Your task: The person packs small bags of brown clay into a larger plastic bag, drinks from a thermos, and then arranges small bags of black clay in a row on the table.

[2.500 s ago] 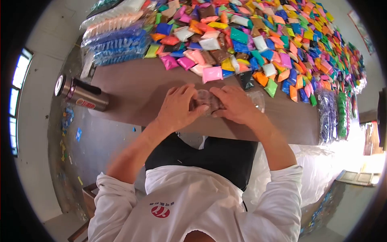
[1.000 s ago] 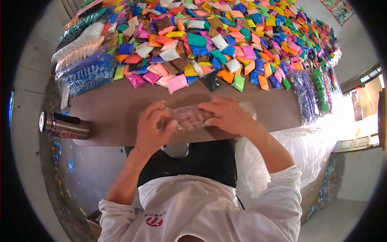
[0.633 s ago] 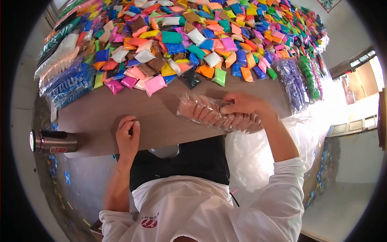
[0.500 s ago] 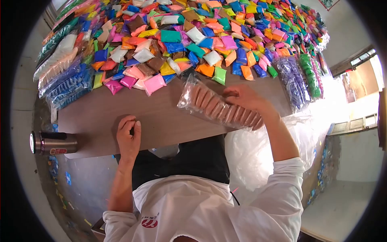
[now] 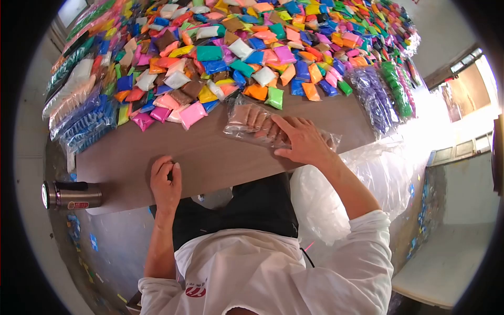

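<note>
We see a long clear plastic bag (image 5: 251, 119) lying on the brown table (image 5: 199, 152), its film crinkled and shiny. Through it we make out reddish-brown pieces (image 5: 265, 129) set side by side in a row. The bag slants from upper left, just beside the loose coloured packets (image 5: 241, 50), to lower right, its middle partly hidden beneath the right hand (image 5: 303, 140)
</note>
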